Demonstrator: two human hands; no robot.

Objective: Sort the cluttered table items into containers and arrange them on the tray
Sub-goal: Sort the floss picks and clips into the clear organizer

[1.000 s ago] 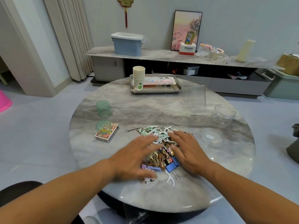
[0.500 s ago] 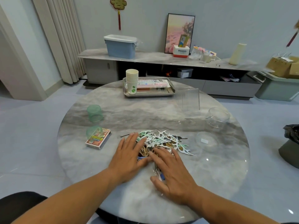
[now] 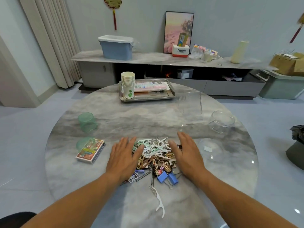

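Head view: my left hand (image 3: 122, 157) and right hand (image 3: 186, 154) lie flat on the table (image 3: 164, 119), fingers straight and close together, one on each side of the pile (image 3: 155, 156) in the middle of the frame. Neither hand holds anything.

I think the risk is that small pieces escape. If I push the pile together too fast, the light floss picks can slide out under my palms or toward the near edge. One pick (image 3: 159, 201) lies apart already, low in the frame, and the blue clips (image 3: 167, 177) sit at the near end of the pile. The pieces also look tangled, so lifting one may drag others.

The pile is a mix: white and green floss picks on top, brown hair clips below, thin dark pins at the lower left. The tray (image 3: 171, 89) is in the upper middle, with paper cups (image 3: 128, 84) on it. A green cup (image 3: 87, 122) stands at the left, and a clear bowl (image 3: 222, 122) at the right.
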